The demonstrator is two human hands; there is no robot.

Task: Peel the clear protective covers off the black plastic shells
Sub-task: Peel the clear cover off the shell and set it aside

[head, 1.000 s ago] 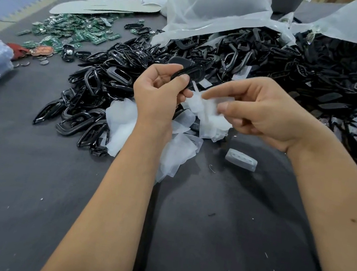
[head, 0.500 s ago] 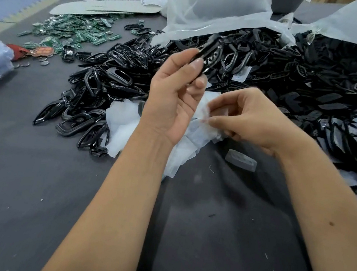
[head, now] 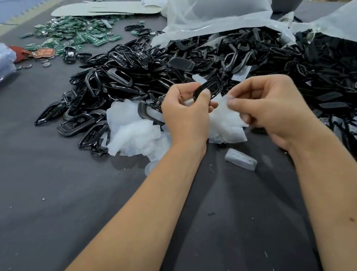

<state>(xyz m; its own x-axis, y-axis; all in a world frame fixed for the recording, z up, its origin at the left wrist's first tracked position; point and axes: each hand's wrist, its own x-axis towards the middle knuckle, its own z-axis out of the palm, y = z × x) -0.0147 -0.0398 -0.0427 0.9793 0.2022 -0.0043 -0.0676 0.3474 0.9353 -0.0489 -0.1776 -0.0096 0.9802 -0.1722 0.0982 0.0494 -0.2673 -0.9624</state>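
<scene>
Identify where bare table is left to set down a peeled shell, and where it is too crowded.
Free: dark table near the left forearm, below the clear covers; also the strip between both forearms. Crowded: black shell pile, green boards, bagged shells.

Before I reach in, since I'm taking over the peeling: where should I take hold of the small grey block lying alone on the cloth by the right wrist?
Grip the grey block across its two long sides, coming straight down from above. It lies flat on the dark cloth, long and narrow, with bare cloth on both long sides, so fingers fit there. The loose clear covers sit apart to its left.
</scene>
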